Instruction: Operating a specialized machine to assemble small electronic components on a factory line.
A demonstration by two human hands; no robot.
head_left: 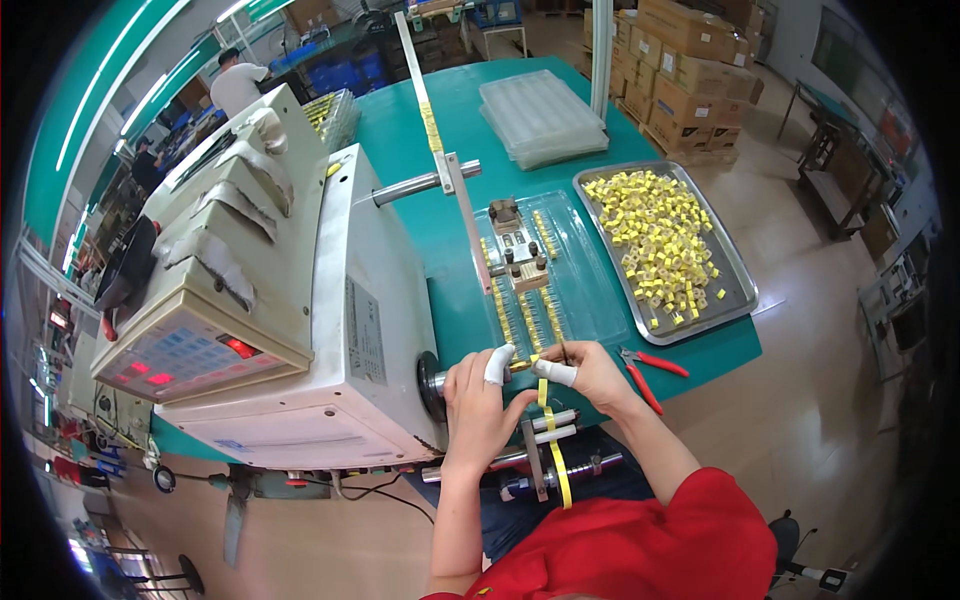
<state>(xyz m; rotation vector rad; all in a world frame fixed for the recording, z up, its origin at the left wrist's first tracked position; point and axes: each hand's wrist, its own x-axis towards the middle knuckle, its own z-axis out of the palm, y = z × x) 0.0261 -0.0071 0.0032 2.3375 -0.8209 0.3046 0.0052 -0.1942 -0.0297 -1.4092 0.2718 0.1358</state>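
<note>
The left hand [478, 400] and the right hand [590, 375] meet at the near edge of the green desk [420, 120], just in front of the spindle [432, 382] of the white machine [330, 330]; between them sits a small yellow part [521, 366], pinched from both sides; the left grip is narrow, a white-cotted finger [497, 366] pressed to the part; the right grip is closed on the part as well, its own cotted fingertip [556, 373] against it, with a thin dark tool [563, 350] standing up from that hand; a yellow tape [552, 440] runs from the part down over two white rollers [553, 425] toward the lap; the part looks light and rigid, small enough to slip, so a fingertip pinch on its flat sides suits it, and the cots should help the hold; the tape looks thin, soft and easily creased or torn, best guided by its edges under light tension; beyond the hands lies one clear tray [540, 270] with rows of yellow parts and a few dark fixtures, too small to count surely; to the right, one metal tray [745, 290] carries a heap of yellow parts, many dozens, past counting; one pair of red-handled cutters [650, 372] lies beside the right wrist; a stack of clear trays [540, 115] rests farther back, several, number unclear; the machine bears one panel with red displays [190, 355].
</note>
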